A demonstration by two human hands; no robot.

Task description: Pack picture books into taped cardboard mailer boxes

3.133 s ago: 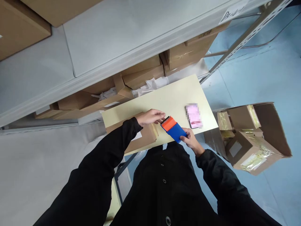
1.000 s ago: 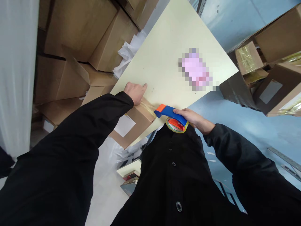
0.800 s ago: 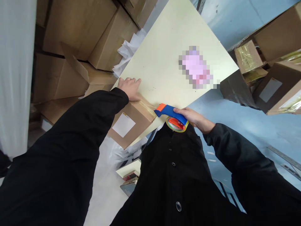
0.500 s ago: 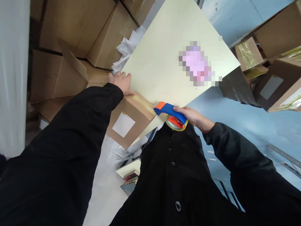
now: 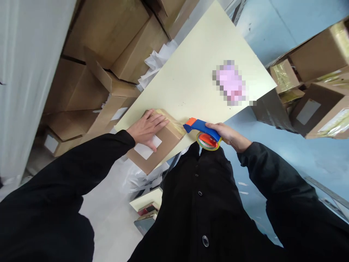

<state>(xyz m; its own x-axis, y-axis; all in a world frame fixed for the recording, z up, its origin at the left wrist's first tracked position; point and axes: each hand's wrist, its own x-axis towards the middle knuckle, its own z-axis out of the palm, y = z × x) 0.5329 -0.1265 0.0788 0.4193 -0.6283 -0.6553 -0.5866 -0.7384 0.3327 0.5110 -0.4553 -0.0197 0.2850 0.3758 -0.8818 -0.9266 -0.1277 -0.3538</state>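
A brown cardboard box (image 5: 163,145) with a white label (image 5: 143,151) lies at the near left edge of a pale table (image 5: 188,65). My left hand (image 5: 149,128) rests on the box with its fingers spread, the thumb over the label. Yellowish clear packing tape (image 5: 176,124) runs along the box's upper side toward its right corner. In my right hand (image 5: 227,135) is a blue and orange tape dispenser (image 5: 201,126), gripped by its handle. Its roll of tape (image 5: 208,141) hangs below. The dispenser's orange front is just right of the box corner.
A blurred pink item (image 5: 230,82) lies on the table's right part. Open cardboard boxes (image 5: 79,87) crowd the left, with crumpled white sheeting (image 5: 158,60) beside the table. More taped boxes (image 5: 319,105) are stacked at right on the blue floor (image 5: 253,127).
My left hand has moved from the box's far edge onto its top and labelled face. The right hand still holds the tape dispenser near the box corner. The view has shifted slightly.
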